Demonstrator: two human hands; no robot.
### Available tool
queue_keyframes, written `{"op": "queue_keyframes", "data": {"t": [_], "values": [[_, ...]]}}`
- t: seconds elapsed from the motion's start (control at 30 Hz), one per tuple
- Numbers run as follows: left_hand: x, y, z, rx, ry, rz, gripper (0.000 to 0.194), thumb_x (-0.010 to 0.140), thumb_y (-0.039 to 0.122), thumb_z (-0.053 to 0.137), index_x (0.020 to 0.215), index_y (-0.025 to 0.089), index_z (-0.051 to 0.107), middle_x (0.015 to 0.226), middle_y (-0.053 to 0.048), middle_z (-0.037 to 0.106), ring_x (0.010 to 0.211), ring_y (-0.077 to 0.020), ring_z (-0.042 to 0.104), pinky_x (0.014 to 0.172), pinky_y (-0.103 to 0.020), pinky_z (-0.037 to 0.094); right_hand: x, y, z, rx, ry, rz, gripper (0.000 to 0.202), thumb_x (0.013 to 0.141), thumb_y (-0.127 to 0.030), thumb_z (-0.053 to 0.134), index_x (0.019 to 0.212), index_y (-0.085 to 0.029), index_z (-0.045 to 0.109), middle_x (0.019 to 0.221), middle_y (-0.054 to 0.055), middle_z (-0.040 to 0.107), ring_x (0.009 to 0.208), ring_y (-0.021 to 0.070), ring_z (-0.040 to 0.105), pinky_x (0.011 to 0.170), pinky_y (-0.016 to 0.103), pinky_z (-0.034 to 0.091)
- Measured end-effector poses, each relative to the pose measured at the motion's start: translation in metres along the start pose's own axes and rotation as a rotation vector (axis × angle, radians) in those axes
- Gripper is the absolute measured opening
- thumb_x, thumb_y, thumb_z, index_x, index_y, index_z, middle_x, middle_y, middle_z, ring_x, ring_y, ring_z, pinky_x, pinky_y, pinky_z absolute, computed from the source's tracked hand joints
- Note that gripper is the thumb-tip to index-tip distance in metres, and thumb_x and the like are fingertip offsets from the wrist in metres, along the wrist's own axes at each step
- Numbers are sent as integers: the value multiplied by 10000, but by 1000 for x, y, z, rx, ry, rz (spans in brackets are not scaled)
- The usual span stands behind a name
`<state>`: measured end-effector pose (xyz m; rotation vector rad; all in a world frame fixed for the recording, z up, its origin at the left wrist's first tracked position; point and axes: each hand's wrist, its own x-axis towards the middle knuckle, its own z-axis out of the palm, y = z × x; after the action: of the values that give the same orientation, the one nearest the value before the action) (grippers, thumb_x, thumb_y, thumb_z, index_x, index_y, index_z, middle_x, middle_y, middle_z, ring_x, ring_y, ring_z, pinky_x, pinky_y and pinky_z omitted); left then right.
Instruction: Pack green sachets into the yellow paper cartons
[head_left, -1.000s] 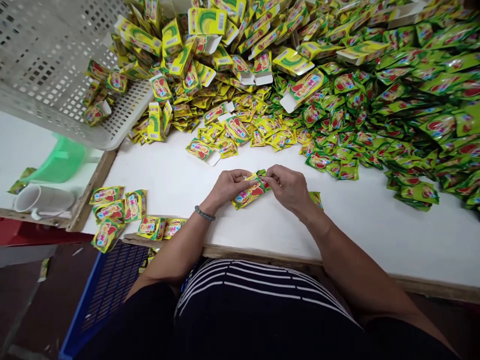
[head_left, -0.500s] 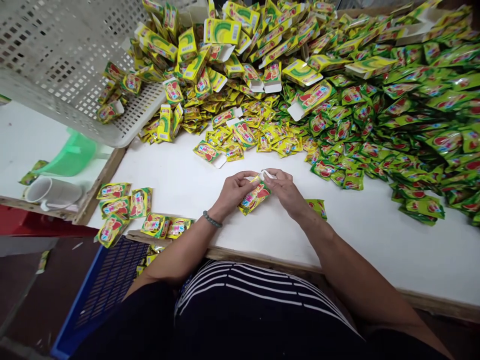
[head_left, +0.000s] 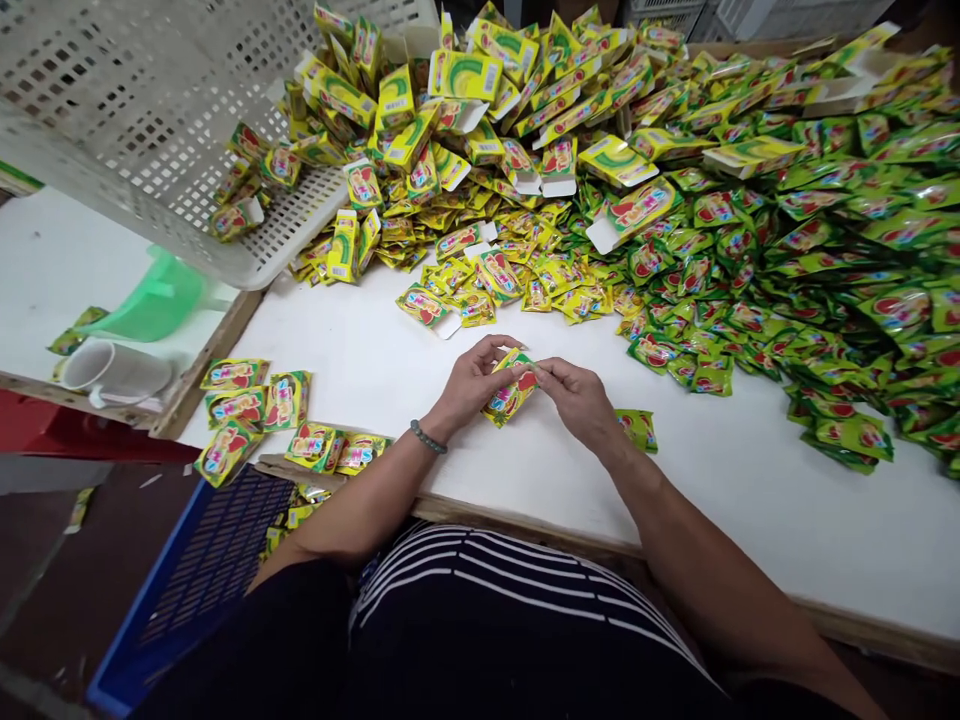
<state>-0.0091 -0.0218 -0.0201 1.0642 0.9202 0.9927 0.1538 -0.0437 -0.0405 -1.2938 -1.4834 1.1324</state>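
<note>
A small yellow-green printed candy box (head_left: 508,402) is held over the white tabletop, tilted, between both hands. My left hand (head_left: 474,383) is closed around its left side, with the thumb across its printed front. At its upper right corner, my right hand (head_left: 576,395) pinches the end of the box with thumb and fingertips. The white end flap does not show now. Just right of my right wrist lies a green candy packet (head_left: 636,430). Several similar yellow boxes (head_left: 287,400) lie to the left near the table edge.
A heap of yellow boxes (head_left: 465,75) and green packets (head_left: 757,290) covers the back and right. At the upper left tilts a white perforated basket (head_left: 262,245). A white mug (head_left: 124,370) and green scoop (head_left: 161,300) stand left. A blue crate (head_left: 169,580) sits below the table edge.
The white flap at the box's upper end has gone from sight, and that end now looks closed. My right hand has moved slightly down, its fingers pinching the corner. The view has shifted slightly.
</note>
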Motion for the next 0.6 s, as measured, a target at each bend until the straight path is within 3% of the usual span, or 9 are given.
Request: {"op": "queue_keyframes", "data": {"t": [0.1, 0.17, 0.3, 0.4, 0.6], "values": [[0, 2, 1, 1, -21, 0, 424, 643, 340, 817, 958, 163, 595, 783, 22, 633, 683, -89, 593, 668, -215, 462, 1, 0, -3, 46, 37, 51, 458, 860, -487, 544, 1233, -223, 572, 671, -22, 608, 652, 166, 583, 661, 316, 504], [0, 4, 1, -3, 4, -23, 455, 634, 333, 821, 972, 171, 563, 745, 33, 630, 639, -87, 591, 622, -209, 449, 0, -4, -4, 11, 30, 36, 509, 861, -490, 549, 1297, -228, 548, 779, 9, 684, 713, 181, 626, 713, 334, 525], [-5, 5, 3, -38, 89, -64, 534, 616, 319, 828, 1012, 198, 491, 656, 74, 603, 518, -70, 551, 531, -193, 408, -4, -17, -4, -65, 45, -28, 381, 882, -489, 530, 1106, -234, 704, 1108, 56, 723, 1002, 221, 659, 932, 373, 498], [-6, 5, 5, -41, 103, -64, 539, 604, 329, 831, 1006, 193, 498, 646, 75, 606, 511, -69, 553, 529, -193, 416, -4, -20, -2, 25, 86, 22, 343, 863, -506, 561, 998, -249, 744, 1055, 29, 747, 1046, 224, 656, 954, 378, 497], [-4, 5, 8, -14, 74, -94, 552, 568, 340, 857, 971, 175, 519, 636, 60, 627, 505, -70, 559, 518, -187, 415, 4, -9, -4, 294, 119, 212, 283, 737, -453, 711, 904, -229, 751, 899, 28, 768, 850, 209, 695, 793, 365, 550]]}}
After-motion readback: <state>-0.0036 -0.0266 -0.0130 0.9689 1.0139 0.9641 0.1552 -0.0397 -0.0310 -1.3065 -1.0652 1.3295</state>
